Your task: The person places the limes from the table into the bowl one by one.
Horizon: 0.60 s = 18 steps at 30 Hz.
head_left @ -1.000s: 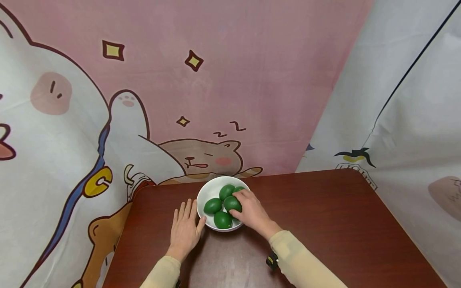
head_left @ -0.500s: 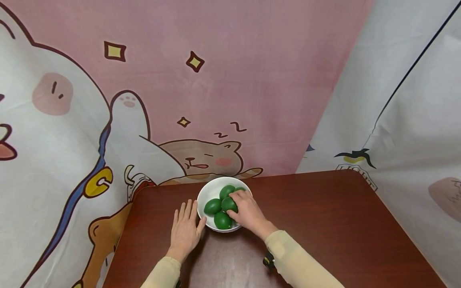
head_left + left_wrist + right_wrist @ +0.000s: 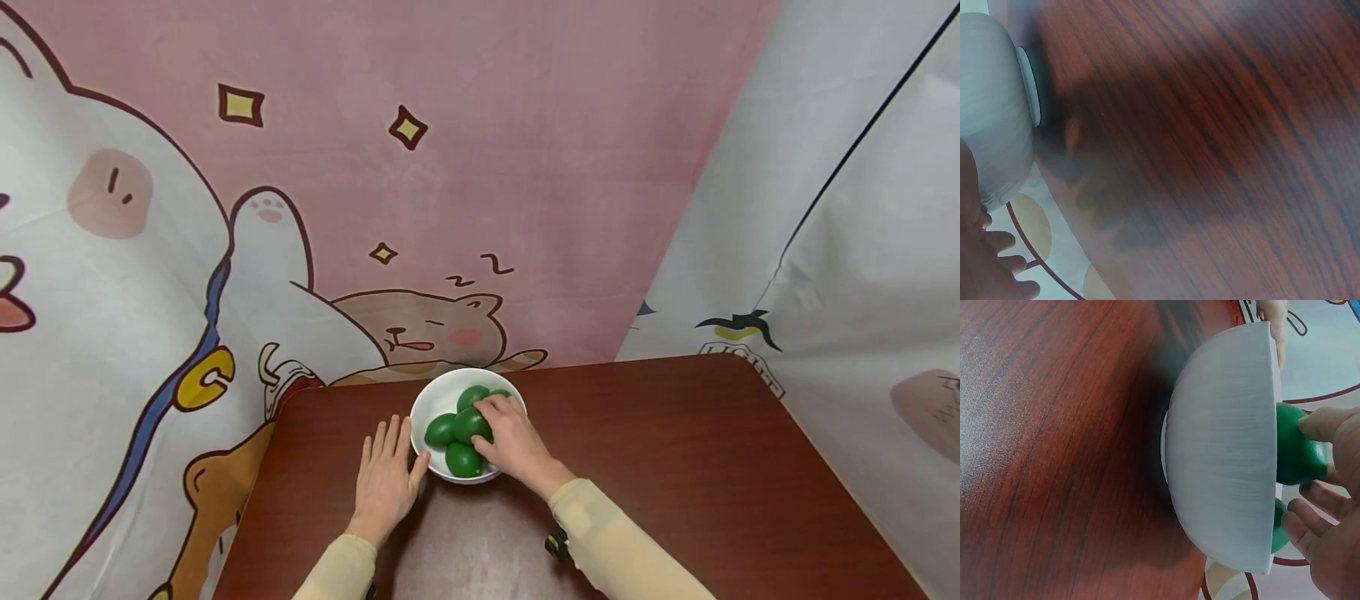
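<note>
A white bowl stands near the table's far edge with several green limes in it. My right hand reaches over its right side and pinches one lime between thumb and fingers. That lime sits among the others, close to the lime on the left and the front lime. In the right wrist view, the pinched lime shows above the bowl's rim, with thumb and fingers around it. My left hand lies flat with straight fingers at the bowl's left side, thumb at the rim.
The dark red-brown wooden table extends on both sides and toward me. Behind it hangs a pink and white cloth printed with cartoon animals. A black device is strapped under the right wrist.
My right hand has shifted slightly left with the lime it pinches, bringing that lime nearer the left one. The left hand and bowl have stayed about where they were.
</note>
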### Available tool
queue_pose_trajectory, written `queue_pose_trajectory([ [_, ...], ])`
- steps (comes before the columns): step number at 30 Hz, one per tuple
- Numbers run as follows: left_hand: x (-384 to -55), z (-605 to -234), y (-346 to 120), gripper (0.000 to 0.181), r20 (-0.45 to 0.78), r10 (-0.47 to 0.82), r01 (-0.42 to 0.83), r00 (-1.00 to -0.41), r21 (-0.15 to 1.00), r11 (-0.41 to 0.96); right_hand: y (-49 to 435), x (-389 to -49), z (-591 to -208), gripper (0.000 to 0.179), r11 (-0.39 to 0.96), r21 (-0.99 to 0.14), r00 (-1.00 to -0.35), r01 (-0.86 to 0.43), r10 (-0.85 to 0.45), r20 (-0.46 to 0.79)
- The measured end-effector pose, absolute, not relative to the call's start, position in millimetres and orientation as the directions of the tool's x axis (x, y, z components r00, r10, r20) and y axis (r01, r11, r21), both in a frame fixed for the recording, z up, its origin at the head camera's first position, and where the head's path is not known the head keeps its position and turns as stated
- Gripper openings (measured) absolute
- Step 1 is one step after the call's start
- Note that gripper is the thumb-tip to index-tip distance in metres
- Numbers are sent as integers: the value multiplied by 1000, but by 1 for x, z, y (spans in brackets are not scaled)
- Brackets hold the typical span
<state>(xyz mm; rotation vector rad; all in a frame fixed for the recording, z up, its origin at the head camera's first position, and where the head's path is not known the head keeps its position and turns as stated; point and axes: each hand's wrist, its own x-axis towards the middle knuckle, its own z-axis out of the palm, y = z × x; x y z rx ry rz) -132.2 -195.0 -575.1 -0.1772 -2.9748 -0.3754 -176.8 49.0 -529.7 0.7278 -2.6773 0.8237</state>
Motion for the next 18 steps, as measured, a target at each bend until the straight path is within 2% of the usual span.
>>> queue_pose_trajectory([
  [18, -132, -576, -195, 73, 166, 104, 144, -981, 251, 957, 56, -176, -532, 48, 718, -466, -851, -517, -371, 372],
])
